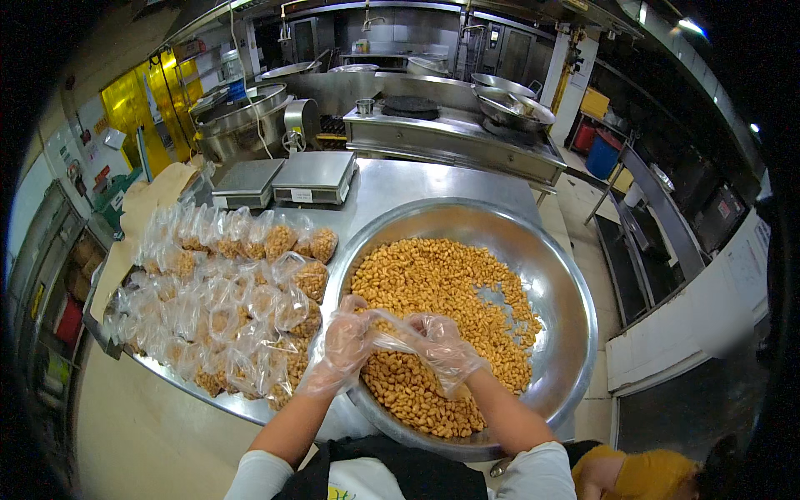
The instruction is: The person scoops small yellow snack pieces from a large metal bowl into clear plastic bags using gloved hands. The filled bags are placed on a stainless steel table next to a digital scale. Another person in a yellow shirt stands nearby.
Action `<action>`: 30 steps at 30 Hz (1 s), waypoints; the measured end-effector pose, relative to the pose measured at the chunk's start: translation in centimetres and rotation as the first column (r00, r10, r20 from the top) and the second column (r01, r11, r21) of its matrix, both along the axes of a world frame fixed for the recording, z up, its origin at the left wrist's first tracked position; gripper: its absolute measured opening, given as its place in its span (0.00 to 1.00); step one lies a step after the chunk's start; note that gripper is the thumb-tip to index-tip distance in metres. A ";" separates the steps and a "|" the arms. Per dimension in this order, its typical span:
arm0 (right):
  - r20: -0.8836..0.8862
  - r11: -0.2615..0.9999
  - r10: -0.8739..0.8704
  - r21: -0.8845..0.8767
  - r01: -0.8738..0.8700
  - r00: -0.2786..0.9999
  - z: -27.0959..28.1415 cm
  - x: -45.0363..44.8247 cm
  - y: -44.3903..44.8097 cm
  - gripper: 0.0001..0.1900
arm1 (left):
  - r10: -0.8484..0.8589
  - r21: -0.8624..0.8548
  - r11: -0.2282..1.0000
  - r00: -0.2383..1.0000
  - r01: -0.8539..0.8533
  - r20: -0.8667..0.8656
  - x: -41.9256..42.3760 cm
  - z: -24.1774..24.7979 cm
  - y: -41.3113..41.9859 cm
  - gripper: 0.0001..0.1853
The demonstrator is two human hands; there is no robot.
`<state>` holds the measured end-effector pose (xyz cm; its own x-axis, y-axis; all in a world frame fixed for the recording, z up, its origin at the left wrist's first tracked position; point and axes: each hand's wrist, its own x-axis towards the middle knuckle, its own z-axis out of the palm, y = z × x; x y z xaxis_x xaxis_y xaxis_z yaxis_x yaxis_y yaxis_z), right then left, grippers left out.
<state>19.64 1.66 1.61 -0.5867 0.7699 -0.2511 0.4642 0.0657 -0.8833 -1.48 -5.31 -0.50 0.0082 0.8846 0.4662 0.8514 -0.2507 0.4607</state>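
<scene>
Both hands wear clear plastic gloves. My left hand point(347, 342) and my right hand point(440, 345) grip a clear plastic bag point(395, 330) between them, above the near left part of a wide round metal basin point(565, 300). The bag looks empty, though its lower part is hard to make out. Golden-brown nuts, apparently peanuts point(431, 281), cover much of the basin's bottom, with bare metal showing at its right. To the left of the basin, clear plastic bags filled with the same nuts point(306, 278) stand in close rows on a tray.
Two metal scales point(314, 177) sit at the back left of the steel table point(431, 178). Brown paper point(140, 206) lies along the tray's left side. Beyond the table are a stove point(450, 134) with a large pan point(514, 111) and a big metal mixer bowl point(240, 125). Another person point(644, 473) is at the lower right.
</scene>
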 end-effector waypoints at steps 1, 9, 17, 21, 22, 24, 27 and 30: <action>-0.006 0.996 0.062 -0.064 -0.063 0.998 -0.1 0.1 0.8 0.20 | -0.022 -0.062 0.998 0.998 0.025 0.061 -0.1 -0.6 -0.2 0.17; 0.313 0.985 -0.014 0.167 -0.041 0.950 -5.1 0.7 16.0 0.42 | -0.360 0.060 0.921 0.780 0.386 0.512 -0.2 -3.0 -1.3 0.22; 0.340 0.976 -0.183 0.176 0.128 0.923 -11.6 -3.7 18.9 0.58 | -0.180 -0.037 0.946 0.617 0.321 0.766 0.1 -2.3 -0.8 0.19; 0.387 0.998 0.025 -0.063 -0.001 0.922 -11.2 -2.7 16.4 0.63 | -0.230 0.119 0.973 0.771 0.199 0.593 -0.4 -5.2 0.4 0.20; 0.348 0.991 0.055 -0.133 -0.009 0.936 -10.7 -2.3 15.2 0.63 | -0.168 0.085 0.986 0.854 0.144 0.492 -0.5 -5.1 0.4 0.21; 0.111 0.971 -0.005 -0.235 0.032 0.994 -13.4 -0.3 13.2 0.52 | -0.166 0.060 0.982 0.656 0.180 0.736 0.2 -4.6 0.2 0.22; -0.042 0.877 -0.205 -0.451 0.164 0.978 -16.4 1.8 11.9 0.37 | -0.149 0.032 0.980 0.612 0.198 0.776 0.3 -5.0 0.8 0.23; -0.238 0.839 -0.410 -0.477 0.262 0.880 -11.7 1.6 7.5 0.30 | -0.064 -0.044 0.982 0.548 0.182 0.834 0.3 -5.0 0.8 0.21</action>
<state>21.23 9.14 -10.04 -0.4144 0.7966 -0.4401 0.0766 -0.4514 -0.8890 -1.22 -4.53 -5.45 -0.2153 0.9505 0.2238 0.0447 -0.2194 0.9746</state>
